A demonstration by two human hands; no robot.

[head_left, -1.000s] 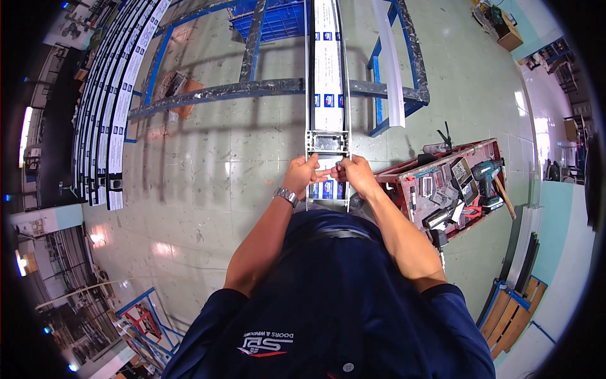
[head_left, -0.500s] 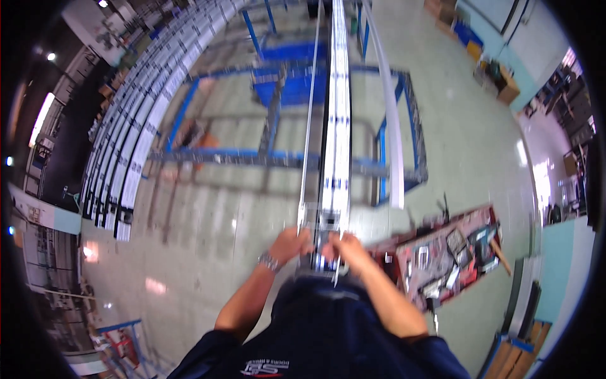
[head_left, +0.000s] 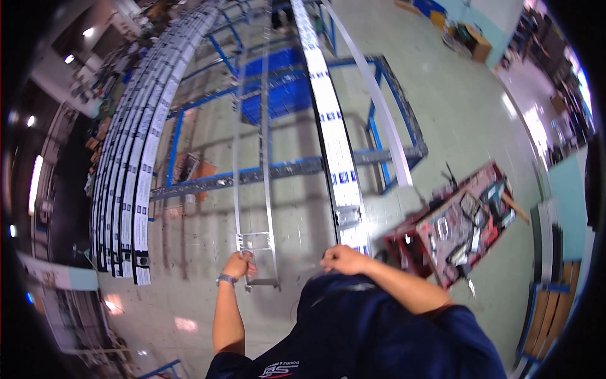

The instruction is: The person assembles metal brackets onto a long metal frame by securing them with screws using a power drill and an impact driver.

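My left hand [head_left: 238, 265] grips the near end of a long thin metal frame [head_left: 254, 189], two parallel rails joined by short cross pieces, which runs away over the blue rack. A watch sits on that wrist. My right hand [head_left: 341, 258] is closed in a fist close to my chest, beside the near end of a long white profile [head_left: 334, 151] with blue labels that lies on the rack; whether it holds anything is unclear.
A blue steel rack [head_left: 278, 170] carries the profiles. A second white strip [head_left: 379, 120] leans across its right side. Several long white profiles [head_left: 132, 170] lie stacked at the left. A red tool cart [head_left: 461, 221] stands to the right.
My left hand has pulled the thin metal frame off to the left, away from the white profile. My right hand has let go and drawn back. My head has tilted up.
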